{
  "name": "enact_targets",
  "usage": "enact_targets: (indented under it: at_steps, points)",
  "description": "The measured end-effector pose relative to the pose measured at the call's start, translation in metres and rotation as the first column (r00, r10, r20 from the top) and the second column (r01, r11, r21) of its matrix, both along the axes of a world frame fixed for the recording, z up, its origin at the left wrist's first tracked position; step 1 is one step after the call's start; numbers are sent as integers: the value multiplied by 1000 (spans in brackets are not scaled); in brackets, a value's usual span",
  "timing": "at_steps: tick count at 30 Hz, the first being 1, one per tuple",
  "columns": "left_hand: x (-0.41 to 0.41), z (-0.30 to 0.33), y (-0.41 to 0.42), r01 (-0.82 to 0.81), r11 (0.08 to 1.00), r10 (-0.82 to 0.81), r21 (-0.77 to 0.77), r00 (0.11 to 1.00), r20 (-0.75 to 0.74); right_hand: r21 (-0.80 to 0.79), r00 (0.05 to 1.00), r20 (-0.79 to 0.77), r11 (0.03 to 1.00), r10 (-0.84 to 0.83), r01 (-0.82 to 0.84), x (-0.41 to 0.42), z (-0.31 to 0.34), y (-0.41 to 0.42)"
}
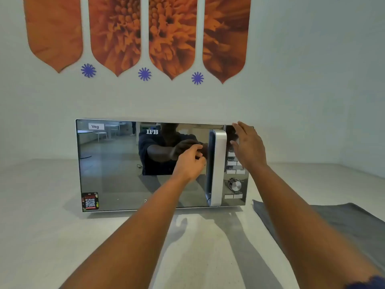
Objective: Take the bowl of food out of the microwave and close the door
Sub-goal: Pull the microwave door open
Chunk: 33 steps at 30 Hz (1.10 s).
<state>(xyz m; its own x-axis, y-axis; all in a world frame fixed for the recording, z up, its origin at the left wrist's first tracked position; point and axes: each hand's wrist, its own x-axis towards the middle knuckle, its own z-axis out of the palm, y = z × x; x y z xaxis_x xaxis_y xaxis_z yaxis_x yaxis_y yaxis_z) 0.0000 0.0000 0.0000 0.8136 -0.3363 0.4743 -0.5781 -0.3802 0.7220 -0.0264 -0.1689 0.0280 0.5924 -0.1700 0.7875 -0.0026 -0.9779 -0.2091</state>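
Note:
A microwave [116,163] with a mirrored door stands on the counter against the wall, and its door is shut. The bowl of food is not visible; the mirror front hides the inside. My left hand [190,161] is in front of the door just left of the silver vertical handle [217,167], fingers curled toward it and holding nothing. My right hand [249,144] is spread flat over the upper part of the control panel at the microwave's top right corner, fingers apart.
A grey cloth [337,222] lies on the pale counter [41,226] to the right of the microwave. A silver dial [235,183] and buttons sit below my right hand. Orange flower decals cover the wall above.

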Motion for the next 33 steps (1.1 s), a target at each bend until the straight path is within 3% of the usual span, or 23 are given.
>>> enact_targets:
  at_steps: [5,10,33]
  points:
    - [6,1,-21,120,974,-165,-194,958,-235,-53,998,-65,998,-25,21,12,7,-5]
    - [8,-2,-37,151,961,-215,-230,934,-285,-9,999,-35,1000,-12,12,19,7,-4]
    - [9,-24,-58,-76,966,50,-248,993,-111,41,999,-17,999,-29,30,26,13,-2]
